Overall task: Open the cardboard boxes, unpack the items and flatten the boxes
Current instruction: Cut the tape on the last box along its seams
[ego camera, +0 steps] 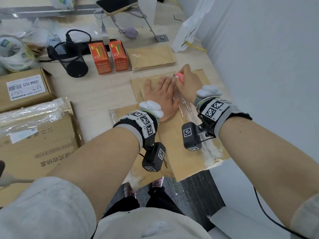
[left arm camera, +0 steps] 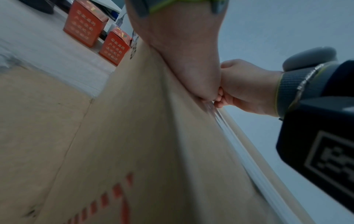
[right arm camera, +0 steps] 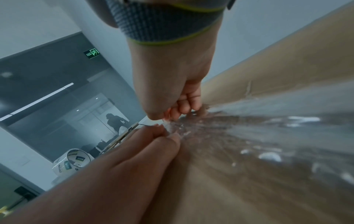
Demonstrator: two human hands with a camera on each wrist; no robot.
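A large brown cardboard box [ego camera: 183, 135] lies flat on the table before me, with a strip of clear tape [ego camera: 188, 111] running along its top seam. My left hand [ego camera: 162, 94] presses flat on the box, fingers straight. Beside it my right hand [ego camera: 185, 81] grips a small pink cutter [ego camera: 179, 77] at the far end of the tape. In the right wrist view the right hand's curled fingers [right arm camera: 182, 106] sit at the wrinkled tape [right arm camera: 249, 128], with the left hand [right arm camera: 134, 151] lying just in front. The left wrist view shows the box top [left arm camera: 143, 136] and the right hand [left arm camera: 245, 89].
Two orange cartons [ego camera: 108, 56] and a black mesh pen cup [ego camera: 70, 59] stand behind the box. A flattened carton [ego camera: 151, 57] lies at the back. More brown boxes [ego camera: 34, 138] lie at the left. A white wall [ego camera: 267, 66] bounds the right side.
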